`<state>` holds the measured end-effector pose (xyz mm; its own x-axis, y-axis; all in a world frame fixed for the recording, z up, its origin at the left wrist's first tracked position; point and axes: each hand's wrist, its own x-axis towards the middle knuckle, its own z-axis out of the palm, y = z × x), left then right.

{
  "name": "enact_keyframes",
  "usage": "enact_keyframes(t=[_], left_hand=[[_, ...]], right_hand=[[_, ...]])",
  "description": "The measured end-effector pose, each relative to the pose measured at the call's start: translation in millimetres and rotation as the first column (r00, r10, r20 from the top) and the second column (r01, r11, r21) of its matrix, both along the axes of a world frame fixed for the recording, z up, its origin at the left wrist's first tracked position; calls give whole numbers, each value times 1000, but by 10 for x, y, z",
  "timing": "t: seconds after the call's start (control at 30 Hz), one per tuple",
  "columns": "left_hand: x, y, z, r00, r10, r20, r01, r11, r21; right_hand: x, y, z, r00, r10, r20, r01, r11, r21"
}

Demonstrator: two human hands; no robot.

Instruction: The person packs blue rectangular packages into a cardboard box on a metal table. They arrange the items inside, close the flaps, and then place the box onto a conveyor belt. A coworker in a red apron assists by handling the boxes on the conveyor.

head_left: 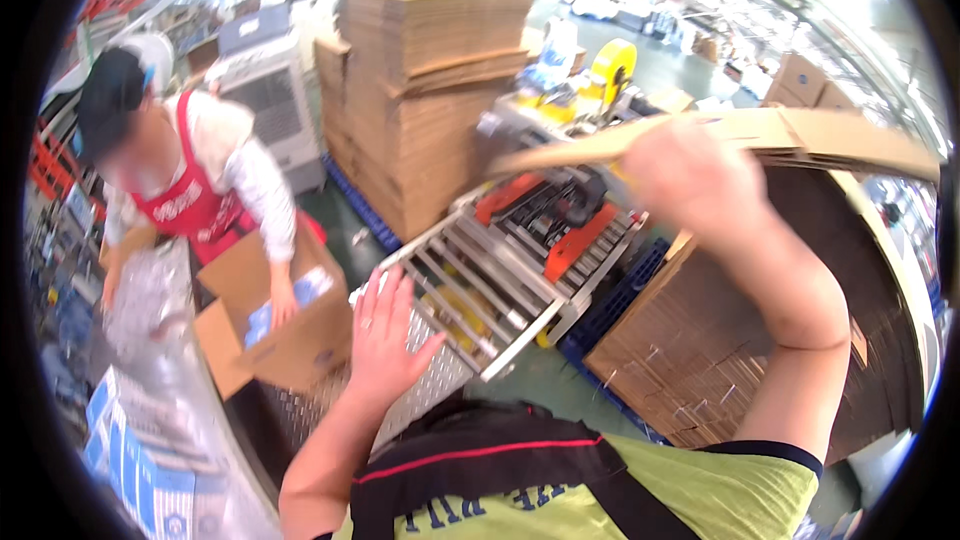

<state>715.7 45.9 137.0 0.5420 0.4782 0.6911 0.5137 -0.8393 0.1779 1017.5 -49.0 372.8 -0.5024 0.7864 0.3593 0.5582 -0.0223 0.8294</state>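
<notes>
My right hand (pixel 692 178), raised and a little blurred, is closed on the edge of a flattened cardboard carton (pixel 830 135). That carton is lifted above a tall stack of flat cardboard (pixel 690 340) on my right. My left hand (pixel 388 340), wearing a ring, is held out with its fingers apart and nothing in it. It is over a patterned metal plate (pixel 425 365), just right of an open cardboard carton (pixel 315 355). Inside this carton lie blue-and-white packages (pixel 262 320), and a co-worker's hand (pixel 283 298) reaches in among them.
Ahead stands a roller conveyor (pixel 480 280) with a taping machine (pixel 570 210) and a yellow reel (pixel 613 70). Another cardboard stack (pixel 420 110) rises on a blue pallet. A co-worker in a red apron (pixel 190 195) stands at left, near blue-and-white boxes (pixel 150 470).
</notes>
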Motion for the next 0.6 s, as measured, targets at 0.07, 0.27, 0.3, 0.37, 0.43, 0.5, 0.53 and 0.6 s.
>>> enact_keyframes(t=[0.07, 0.27, 0.3, 0.37, 0.43, 0.5, 0.53, 0.6], left_hand=[[322, -181, 430, 988, -18, 157, 22, 999, -24], [-819, -504, -141, 985, 161, -60, -168, 973, -156], [-1171, -607, -218, 943, 264, -202, -298, 941, -158], [-1666, -620, -210, 823, 247, -511, -415, 875, -247], [-1856, -572, -334, 810, 328, -487, -473, 855, -212], [-1725, -654, -406, 619, 582, -528, -645, 760, 81], [-1631, -712, -433, 635, 626, -453, -691, 722, 28], [-1621, -790, -602, 643, 680, -352, -697, 710, 100]], right_hand=[[-673, 121, -444, 953, 285, 98, -258, 940, -222], [-1259, 594, -1296, 797, 344, -496, -573, 691, -442], [-1137, 770, -1476, 785, 328, -525, -586, 670, -456], [-867, 1059, -1966, 716, 197, -669, -634, 585, -506], [-805, 1310, -2523, 642, 71, -763, -678, 517, -522], [-1002, 1488, -2575, 704, -111, -701, -558, 524, -643], [-1093, 1606, -2497, 732, -194, -653, -514, 471, -716], [-1108, 1779, -2483, 721, -239, -651, -548, 378, -746]])
